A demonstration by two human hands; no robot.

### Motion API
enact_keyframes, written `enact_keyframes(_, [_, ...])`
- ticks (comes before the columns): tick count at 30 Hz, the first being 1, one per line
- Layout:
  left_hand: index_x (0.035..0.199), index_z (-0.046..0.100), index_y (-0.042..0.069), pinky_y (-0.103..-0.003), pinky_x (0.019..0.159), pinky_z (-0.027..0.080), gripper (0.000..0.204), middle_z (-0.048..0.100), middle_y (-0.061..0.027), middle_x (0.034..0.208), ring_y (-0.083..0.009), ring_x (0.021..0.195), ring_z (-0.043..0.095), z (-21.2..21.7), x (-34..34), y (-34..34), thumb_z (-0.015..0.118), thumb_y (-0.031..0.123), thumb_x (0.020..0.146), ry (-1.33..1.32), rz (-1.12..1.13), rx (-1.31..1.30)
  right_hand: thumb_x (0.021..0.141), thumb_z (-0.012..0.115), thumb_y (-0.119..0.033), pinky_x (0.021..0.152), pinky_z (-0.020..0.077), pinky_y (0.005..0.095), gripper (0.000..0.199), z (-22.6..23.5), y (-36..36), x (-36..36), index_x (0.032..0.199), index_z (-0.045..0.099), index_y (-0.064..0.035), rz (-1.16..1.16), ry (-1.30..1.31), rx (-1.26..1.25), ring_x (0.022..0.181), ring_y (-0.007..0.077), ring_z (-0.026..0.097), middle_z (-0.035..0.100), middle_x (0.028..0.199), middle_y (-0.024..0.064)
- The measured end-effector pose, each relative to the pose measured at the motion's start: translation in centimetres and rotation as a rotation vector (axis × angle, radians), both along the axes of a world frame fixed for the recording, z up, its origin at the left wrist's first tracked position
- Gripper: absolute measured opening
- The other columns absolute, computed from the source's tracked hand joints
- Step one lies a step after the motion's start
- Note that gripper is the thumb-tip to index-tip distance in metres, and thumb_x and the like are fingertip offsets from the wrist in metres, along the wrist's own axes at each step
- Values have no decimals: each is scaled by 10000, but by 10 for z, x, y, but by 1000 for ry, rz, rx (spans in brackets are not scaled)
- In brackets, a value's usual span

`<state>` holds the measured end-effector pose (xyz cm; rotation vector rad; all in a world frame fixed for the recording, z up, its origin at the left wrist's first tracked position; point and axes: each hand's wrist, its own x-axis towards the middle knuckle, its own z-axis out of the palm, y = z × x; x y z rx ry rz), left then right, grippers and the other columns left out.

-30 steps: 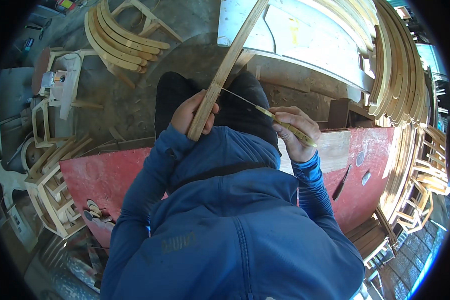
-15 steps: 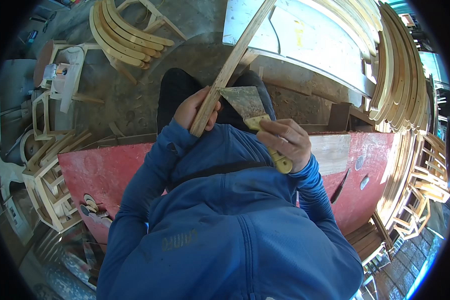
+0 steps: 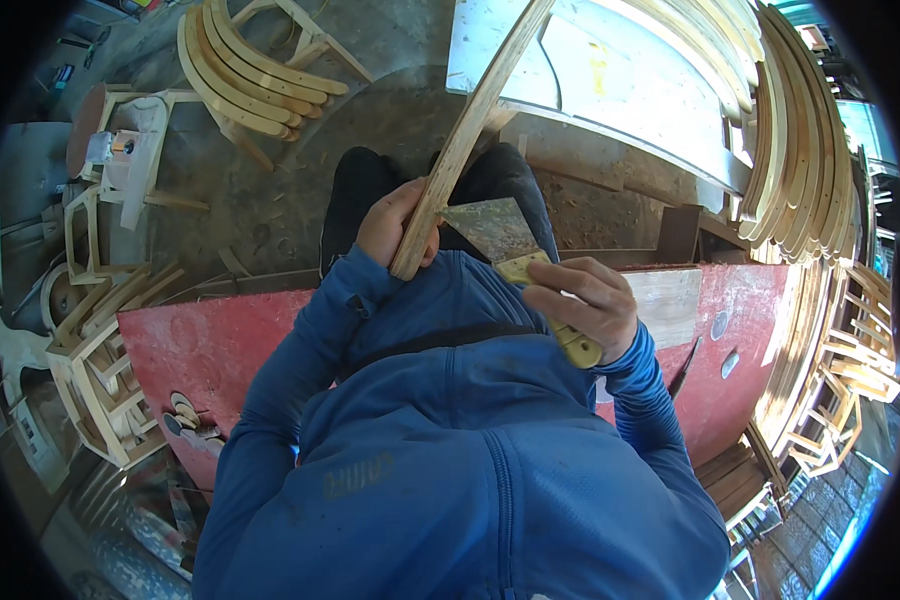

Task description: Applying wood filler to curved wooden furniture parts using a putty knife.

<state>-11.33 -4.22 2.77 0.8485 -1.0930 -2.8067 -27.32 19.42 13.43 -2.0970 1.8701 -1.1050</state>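
Note:
My left hand [image 3: 390,222] is wrapped round the near end of a long wooden strip [image 3: 460,150]. The strip slants up and away to the right, its far part over a white-topped table. In my right hand [image 3: 590,303] is a putty knife [image 3: 498,232] with a yellow handle and a wide, stained metal blade. One corner of the blade meets or nearly meets the strip's side, just beside my left fingers; whether it touches I cannot tell.
The white tabletop [image 3: 610,75] stands ahead, with stacked curved wooden pieces [image 3: 800,140] at its right. More curved pieces [image 3: 255,75] lie at the far left. A red board [image 3: 210,345] spans both sides of me, with a dark thin tool [image 3: 684,368] on its right. Wooden frames [image 3: 105,400] stand left.
My right hand and the putty knife have moved a little nearer and to the right. The blade's corner sits lower along the strip. My left hand keeps its grip, shifted slightly.

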Motion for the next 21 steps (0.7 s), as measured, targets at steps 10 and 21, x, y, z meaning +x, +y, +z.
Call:
enact_keyframes(10, [963, 593, 12, -283, 397, 453, 466, 589, -124, 580, -183, 416, 553, 3, -2, -1, 378, 406, 1083, -5, -8, 18, 684, 773, -136, 742, 574, 358, 358, -1, -7, 8, 1020, 747, -15, -21, -12, 49, 897, 286, 695, 704, 1099, 173])
enact_keyframes(21, [1119, 549, -32, -280, 414, 479, 517, 589, -124, 713, -161, 474, 550, 14, 1, -4, 338, 439, 1083, 55, 1, 586, 572, 735, -118, 740, 573, 348, 450, -4, -14, 8, 1016, 758, -50, -139, 1, -88, 902, 286, 677, 668, 1168, 165])
